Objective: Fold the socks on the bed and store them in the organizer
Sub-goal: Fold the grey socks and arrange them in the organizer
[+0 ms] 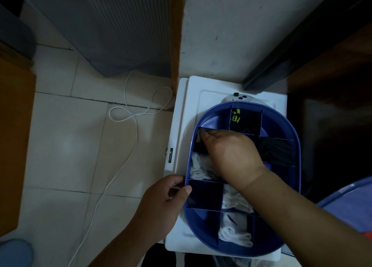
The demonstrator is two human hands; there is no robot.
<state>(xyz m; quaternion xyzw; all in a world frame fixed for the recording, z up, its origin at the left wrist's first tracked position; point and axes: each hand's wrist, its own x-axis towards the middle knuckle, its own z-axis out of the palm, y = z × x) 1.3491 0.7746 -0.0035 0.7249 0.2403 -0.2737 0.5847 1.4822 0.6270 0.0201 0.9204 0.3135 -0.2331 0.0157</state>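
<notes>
Down in the blue oval plastic organizer point(289, 137), the right hand point(231, 154) reaches into a compartment on the left side, second row from the far end, fingertips pressed down on a dark folded sock point(199, 145) that fills that cell; whether the fingers curl round it or merely push, I cannot tell from here. The organizer is a smooth-walled tub split by thin, straight, dark blue dividers into a grid of small cells, and it sits on top of a white, glossy, flat-topped plastic appliance point(193, 89) with small black knobs at its far edge. Just nearer than the dark sock, a crumpled white sock bundle point(199, 168) sits in the next left cell, soft and rumpled. More white socks point(235, 200) lie bunched in a middle cell near the forearm, and another white sock with a dark mark point(233, 230) fills the cell closest to the camera. At the far end, a black sock with yellow lettering point(238, 118) lies in a middle cell, and a dark ribbed sock point(277, 150) sits over on the right side. The left hand point(161, 202) grips the organizer's near-left rim, thumb over the edge, fingers curled against the outer wall. Out on the pale, glossy floor tiles point(70, 145) a thin white cable point(128, 115) loops and trails.
</notes>
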